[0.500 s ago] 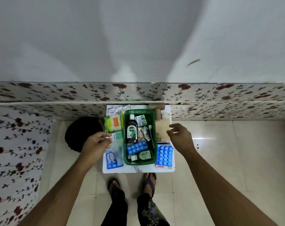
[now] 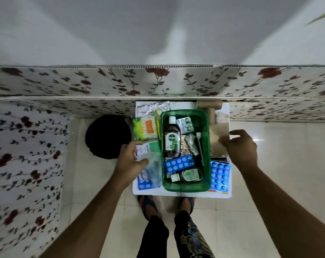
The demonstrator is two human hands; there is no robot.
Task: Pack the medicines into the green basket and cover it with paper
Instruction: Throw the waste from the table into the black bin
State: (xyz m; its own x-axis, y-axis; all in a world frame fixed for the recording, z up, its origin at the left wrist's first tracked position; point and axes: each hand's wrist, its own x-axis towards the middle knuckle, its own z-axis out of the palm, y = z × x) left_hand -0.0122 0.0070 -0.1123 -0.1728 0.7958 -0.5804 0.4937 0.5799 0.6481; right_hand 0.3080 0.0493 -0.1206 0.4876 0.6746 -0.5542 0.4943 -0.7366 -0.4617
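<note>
A green basket [image 2: 206,131] stands in the middle of a small white table [image 2: 180,194]. Inside lie a brown Dettol bottle [image 2: 172,140], a blue blister pack [image 2: 178,163], a small green bottle [image 2: 189,175] and silver pill strips [image 2: 184,124]. My left hand [image 2: 129,161] curls around a white and green box [image 2: 148,148] just left of the basket. My right hand [image 2: 240,148] hovers with spread fingers over the edge of brown paper [image 2: 218,135] right of the basket. A blue blister sheet [image 2: 220,176] lies below that hand.
A green and orange packet [image 2: 146,128] and silver foil strips [image 2: 150,108] lie at the table's back left; cardboard rolls [image 2: 210,105] at the back right. A black round object [image 2: 107,135] sits on the floor to the left. A floral wall runs behind; my feet [image 2: 148,205] stand below the table.
My left hand has dropped down onto the white and green box. My right hand has shifted right and slightly toward the brown paper.
</note>
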